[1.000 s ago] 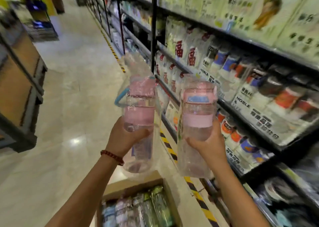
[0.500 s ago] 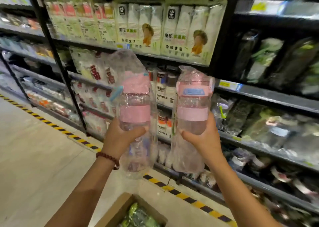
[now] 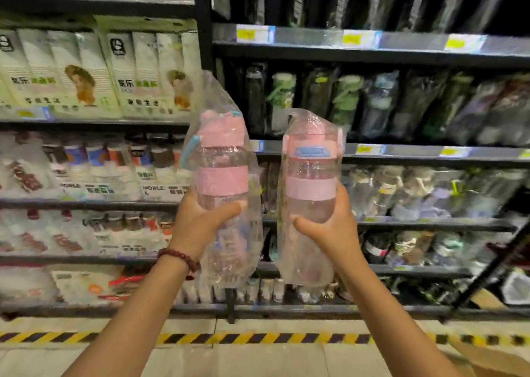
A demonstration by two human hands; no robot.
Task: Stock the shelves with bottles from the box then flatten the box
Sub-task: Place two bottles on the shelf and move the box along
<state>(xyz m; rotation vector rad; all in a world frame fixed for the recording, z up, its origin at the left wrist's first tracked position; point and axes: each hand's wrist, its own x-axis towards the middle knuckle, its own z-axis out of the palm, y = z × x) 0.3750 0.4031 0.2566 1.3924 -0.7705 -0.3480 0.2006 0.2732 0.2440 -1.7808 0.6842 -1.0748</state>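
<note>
I hold two clear bottles with pink lids and pink bands, each in a clear plastic bag, upright in front of the shelves. My left hand [image 3: 200, 221] grips the left bottle [image 3: 222, 176] around its middle; this bottle has a blue strap at its lid. My right hand [image 3: 329, 227] grips the right bottle [image 3: 311, 187], which has a blue latch on its lid. A corner of the cardboard box [image 3: 493, 359] shows at the bottom right on the floor. Its contents are out of view.
Dark metal shelves [image 3: 401, 153] on the right hold bagged bottles in several rows. Left of a black upright post [image 3: 205, 32], shelves carry paper-cup packs [image 3: 134, 72] and cups. A yellow-black striped line [image 3: 258, 338] runs along the floor before the shelf base.
My view has turned from along the aisle to face the shelves squarely. Both hands still hold the bottles, now raised before the right shelf bay. The box has slid to the bottom right corner.
</note>
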